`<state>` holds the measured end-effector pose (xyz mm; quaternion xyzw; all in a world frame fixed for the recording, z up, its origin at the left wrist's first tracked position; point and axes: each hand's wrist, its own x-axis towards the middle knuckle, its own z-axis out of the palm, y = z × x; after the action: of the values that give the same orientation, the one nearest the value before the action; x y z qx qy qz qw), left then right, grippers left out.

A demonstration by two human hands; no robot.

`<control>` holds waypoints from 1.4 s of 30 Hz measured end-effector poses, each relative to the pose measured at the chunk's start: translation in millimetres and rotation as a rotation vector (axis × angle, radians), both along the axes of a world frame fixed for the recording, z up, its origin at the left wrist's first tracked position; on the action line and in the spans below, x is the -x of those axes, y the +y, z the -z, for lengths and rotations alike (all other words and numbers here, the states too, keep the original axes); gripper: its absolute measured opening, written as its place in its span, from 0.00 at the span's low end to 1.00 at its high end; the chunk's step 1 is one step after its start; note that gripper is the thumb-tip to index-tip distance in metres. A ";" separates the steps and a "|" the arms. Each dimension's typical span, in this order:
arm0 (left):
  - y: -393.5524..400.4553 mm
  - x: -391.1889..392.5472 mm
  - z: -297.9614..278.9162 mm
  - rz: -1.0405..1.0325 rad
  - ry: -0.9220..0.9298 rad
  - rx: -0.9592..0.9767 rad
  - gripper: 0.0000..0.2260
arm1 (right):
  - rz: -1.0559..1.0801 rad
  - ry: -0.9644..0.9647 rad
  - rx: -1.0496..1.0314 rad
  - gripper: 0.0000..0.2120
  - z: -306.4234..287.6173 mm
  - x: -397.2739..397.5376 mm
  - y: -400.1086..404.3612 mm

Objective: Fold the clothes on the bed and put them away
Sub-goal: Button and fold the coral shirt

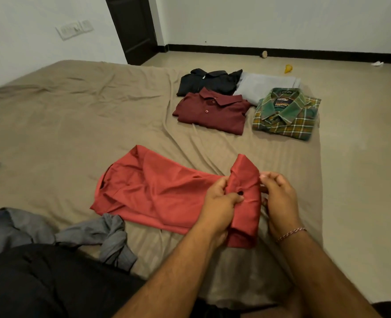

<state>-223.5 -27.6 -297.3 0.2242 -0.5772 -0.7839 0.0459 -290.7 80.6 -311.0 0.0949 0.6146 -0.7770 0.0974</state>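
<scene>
A dark door (133, 26) stands in the far wall beyond the head of the bed. To its left a white switch panel (74, 29) is fixed to the wall. A black skirting strip (281, 50) runs along the foot of the far wall. On the beige floor (362, 157) past the bed's far right corner lie a small round tan object (264, 54) against the skirting, a yellow scrap (288, 68) nearer the bed, and a white scrap (377, 63) well apart to the right.

Four folded garments (210, 111) lie on the bed, one red shirt (157, 191) unfolded, one grey garment (112, 235) crumpled.
</scene>
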 end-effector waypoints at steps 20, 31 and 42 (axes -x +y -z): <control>-29.5 -24.6 -2.9 0.141 -0.328 1.213 0.32 | -0.332 -0.260 0.165 0.11 1.0 -17.5 -23.0; -240.9 -40.3 -66.1 0.090 -0.307 0.544 0.12 | -0.523 -0.135 0.026 0.11 -11.2 -43.5 -61.6; -279.7 -71.6 -18.4 -0.171 -0.201 1.367 0.22 | -0.408 -0.375 0.082 0.18 0.4 -72.5 -201.4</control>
<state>-151.9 -307.4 -278.9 0.2612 -0.9231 -0.2137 0.1844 -218.2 -120.8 -311.4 0.1076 0.5604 -0.7343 0.3677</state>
